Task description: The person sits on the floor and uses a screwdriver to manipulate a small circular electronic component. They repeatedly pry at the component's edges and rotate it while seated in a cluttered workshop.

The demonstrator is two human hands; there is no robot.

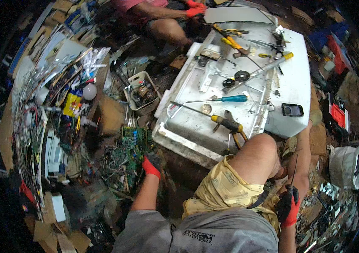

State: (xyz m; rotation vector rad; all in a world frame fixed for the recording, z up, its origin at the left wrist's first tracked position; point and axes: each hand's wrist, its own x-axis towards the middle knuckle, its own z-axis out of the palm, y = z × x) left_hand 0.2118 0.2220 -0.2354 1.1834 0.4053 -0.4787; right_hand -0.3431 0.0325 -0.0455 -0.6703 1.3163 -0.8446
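My left hand (151,163), in a black and red glove, is closed at the lower right edge of a green circuit board (135,138) with blue parts; dark fingertips blend into the board. More boards and wires (116,166) lie heaped beside it. On my right, my gloved right hand (289,205) is closed around a screwdriver (294,169), its thin shaft pointing up and away. Ahead stands a white, tray-like work surface (175,134). On it lie a blue-handled screwdriver (232,99), a yellow and black screwdriver (228,123) and pliers (237,138).
Across from me another person's red-gloved hand (195,11) is at a pale flat panel (238,15). A hammer (242,53) and dark phone-like device (292,110) lie on the surface. Scrap surrounds a parts bin (149,105) leftward; a white sack (348,166) stands right.
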